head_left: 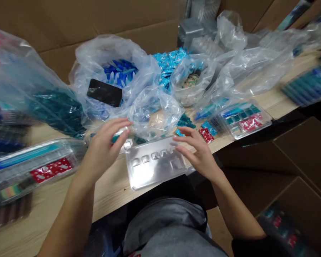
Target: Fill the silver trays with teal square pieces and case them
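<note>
A cardboard box (299,153) stands at 4 o'clock, below the edge of a wooden workbench (115,192). At 11 o'clock on the bench, a clear plastic bag (96,53) holds blue sachets (120,73), and a black phone (104,92) lies against it. A clear blister tray (152,164) lies at 12 o'clock. The left hand (103,151) curves, its fingers around a small teal-and-white piece (120,136) by the tray's upper left corner, though any pinch cannot be told. The right hand (199,155) is loosely spread, its fingertips (176,144) at the tray's upper right edge.
</note>
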The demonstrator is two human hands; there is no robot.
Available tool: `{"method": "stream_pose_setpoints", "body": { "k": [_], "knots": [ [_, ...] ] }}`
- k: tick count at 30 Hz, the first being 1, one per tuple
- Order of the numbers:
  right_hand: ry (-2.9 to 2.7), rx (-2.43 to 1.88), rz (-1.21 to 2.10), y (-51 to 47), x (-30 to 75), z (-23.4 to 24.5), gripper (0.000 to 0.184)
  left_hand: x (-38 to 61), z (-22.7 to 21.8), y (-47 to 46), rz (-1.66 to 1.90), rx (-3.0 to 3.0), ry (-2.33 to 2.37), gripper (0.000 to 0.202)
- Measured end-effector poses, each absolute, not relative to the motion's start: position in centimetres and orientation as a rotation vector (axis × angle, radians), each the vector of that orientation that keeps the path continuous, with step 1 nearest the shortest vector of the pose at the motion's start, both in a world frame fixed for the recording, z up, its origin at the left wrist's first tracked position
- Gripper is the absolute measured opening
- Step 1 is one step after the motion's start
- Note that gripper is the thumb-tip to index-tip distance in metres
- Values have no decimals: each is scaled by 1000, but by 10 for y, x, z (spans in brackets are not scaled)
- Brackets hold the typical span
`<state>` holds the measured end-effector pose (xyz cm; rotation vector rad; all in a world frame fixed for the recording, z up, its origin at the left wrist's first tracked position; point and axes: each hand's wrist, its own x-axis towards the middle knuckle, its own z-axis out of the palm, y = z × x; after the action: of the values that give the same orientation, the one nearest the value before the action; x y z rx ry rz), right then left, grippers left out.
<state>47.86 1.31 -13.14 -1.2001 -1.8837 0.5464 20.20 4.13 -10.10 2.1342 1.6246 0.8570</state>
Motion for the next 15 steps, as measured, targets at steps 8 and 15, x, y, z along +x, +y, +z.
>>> {"method": "stream_pose_setpoints", "body": {
  "k": [8,15],
  "knots": [
    [-1810,-1375,718,120,488,-123,64,258,-91,117,517,1368,1738,67],
    [-1880,-1581,426,126,478,-94,56,273,-60,140,1052,1094,1440,45]
  ]
}}
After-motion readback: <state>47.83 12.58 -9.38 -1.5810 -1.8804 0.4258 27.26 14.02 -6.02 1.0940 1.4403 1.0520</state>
